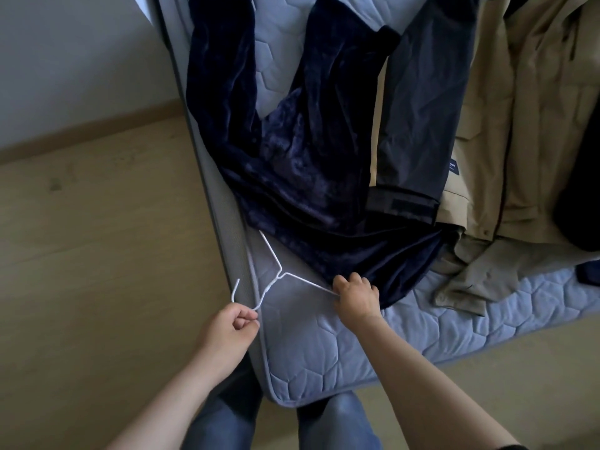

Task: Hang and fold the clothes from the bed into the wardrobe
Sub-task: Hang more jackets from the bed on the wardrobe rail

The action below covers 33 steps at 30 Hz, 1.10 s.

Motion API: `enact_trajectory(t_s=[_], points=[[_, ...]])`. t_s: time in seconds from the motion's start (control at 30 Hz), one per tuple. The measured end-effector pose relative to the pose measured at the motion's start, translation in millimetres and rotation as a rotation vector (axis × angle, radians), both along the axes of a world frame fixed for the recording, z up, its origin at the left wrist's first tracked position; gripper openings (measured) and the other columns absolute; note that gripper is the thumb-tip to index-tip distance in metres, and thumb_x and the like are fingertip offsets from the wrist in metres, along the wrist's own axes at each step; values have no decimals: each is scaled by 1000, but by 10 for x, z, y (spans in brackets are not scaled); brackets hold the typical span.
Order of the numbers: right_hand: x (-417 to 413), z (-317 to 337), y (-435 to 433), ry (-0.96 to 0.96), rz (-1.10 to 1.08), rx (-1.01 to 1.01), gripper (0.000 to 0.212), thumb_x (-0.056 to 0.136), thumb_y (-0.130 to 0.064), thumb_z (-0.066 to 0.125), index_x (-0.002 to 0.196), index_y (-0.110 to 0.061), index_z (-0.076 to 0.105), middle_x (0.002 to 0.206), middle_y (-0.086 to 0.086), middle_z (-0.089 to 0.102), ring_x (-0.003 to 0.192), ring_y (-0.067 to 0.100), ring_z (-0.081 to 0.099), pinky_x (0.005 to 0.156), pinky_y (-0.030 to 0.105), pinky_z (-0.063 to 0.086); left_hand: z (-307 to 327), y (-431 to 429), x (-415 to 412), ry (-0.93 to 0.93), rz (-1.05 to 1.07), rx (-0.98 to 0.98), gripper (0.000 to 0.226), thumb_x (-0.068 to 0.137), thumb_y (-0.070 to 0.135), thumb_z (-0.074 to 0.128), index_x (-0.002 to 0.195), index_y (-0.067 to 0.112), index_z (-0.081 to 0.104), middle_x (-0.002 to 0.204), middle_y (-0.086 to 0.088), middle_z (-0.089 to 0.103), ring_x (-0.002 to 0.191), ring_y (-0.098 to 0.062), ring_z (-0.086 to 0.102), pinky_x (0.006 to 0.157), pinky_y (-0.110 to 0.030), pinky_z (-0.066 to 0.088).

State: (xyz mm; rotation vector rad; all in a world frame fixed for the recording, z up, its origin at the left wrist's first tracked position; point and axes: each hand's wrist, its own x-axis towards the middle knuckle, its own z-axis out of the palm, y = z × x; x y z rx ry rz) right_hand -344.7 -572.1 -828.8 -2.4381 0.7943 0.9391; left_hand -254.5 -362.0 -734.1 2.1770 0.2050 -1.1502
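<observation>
"Where did the navy velvet garment [292,151] lie?"

"Spread on the bed [324,345], its near edge draped over one end of a white wire hanger [279,274]."

"And the hands?"

"The left hand [227,329] pinched the hanger's hook stem, just clear of the garment. The right hand [355,297] was curled round the hanger's other arm at the garment's edge. Whether it held cloth too could not be told."

"How would the garment handle?"

"Probably soft, limp and slippery on thin wire. It seemed best gathered at that near edge, with the hanger steadied by its neck. A dark jacket sleeve [418,125] and a beige coat [519,125] lay just beside the garment."
</observation>
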Motion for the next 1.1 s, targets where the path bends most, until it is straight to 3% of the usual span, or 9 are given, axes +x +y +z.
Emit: enact_trajectory(t_s=[0.17, 0.27, 0.43, 0.67, 0.73, 0.83, 0.93, 1.03, 1.1], points=[[-81, 476, 50, -254, -103, 111, 11, 96, -28, 52, 91, -18, 51, 87, -2, 49, 80, 20, 50, 70, 31, 36, 154, 5, -140, 23, 49, -40, 12, 90, 11, 61, 78, 11, 63, 69, -7, 62, 67, -21, 57, 71, -36, 49], [-90, 900, 93, -343, -140, 171, 16, 93, -32, 57, 86, -19, 51, 83, -4, 50, 72, 16, 49, 67, 31, 37, 403, -114, -169, 45, 167, -123, 20, 92, 23, 62, 80, 7, 64, 74, -6, 65, 64, -15, 58, 64, -31, 51], [-16, 1644, 180, -422, -150, 224, 14, 93, -31, 58, 85, -22, 52, 83, -7, 51, 72, 13, 50, 67, 30, 40, 911, -375, 94, -107, 337, -260, 20, 91, 27, 61, 91, 7, 62, 79, -3, 62, 68, -11, 57, 65, -26, 50], [157, 2519, 252, -559, -191, 247, 12, 93, -28, 59, 85, -26, 50, 85, -8, 51, 74, 12, 50, 64, 26, 38, 1480, -666, 369, 55, 449, -269, 37, 90, 49, 57, 84, 13, 50, 89, -9, 57, 86, -25, 59, 91, -48, 50], [200, 2715, 317, -586, -194, 254, 10, 92, -28, 59, 86, -27, 51, 85, -9, 51, 75, 10, 50, 64, 23, 38, 1659, -748, 397, 92, 499, -350, 33, 94, 42, 54, 95, 9, 51, 93, -16, 59, 84, -27, 58, 87, -50, 52], [215, 2950, 404, -612, -216, 281, 9, 93, -28, 58, 86, -28, 51, 86, -11, 52, 76, 7, 50, 63, 16, 36, 1914, -834, 477, 72, 627, -488, 20, 100, 20, 44, 113, 7, 52, 101, -15, 59, 85, -25, 56, 70, -38, 48], [206, 3136, 466, -619, -279, 371, 5, 92, -27, 58, 89, -30, 55, 91, -12, 55, 80, 5, 53, 68, 16, 41, 2111, -829, 529, 0, 657, -555, 29, 102, 16, 38, 129, 12, 49, 99, -10, 53, 84, -22, 46, 66, -34, 40], [164, 3323, 485, -632, -349, 465, 10, 92, -21, 58, 96, -29, 62, 96, -11, 63, 88, 4, 59, 77, 21, 50, 2349, -795, 550, 53, 678, -665, 25, 105, 15, 30, 120, 11, 50, 96, -11, 62, 84, -24, 59, 76, -35, 51], [110, 3454, 447, -649, -434, 488, 16, 93, -17, 58, 103, -29, 63, 95, -11, 67, 89, 0, 62, 76, 16, 49, 2510, -803, 592, 35, 628, -689, 25, 105, 14, 28, 104, 13, 53, 91, -8, 65, 77, -19, 64, 63, -27, 56]])
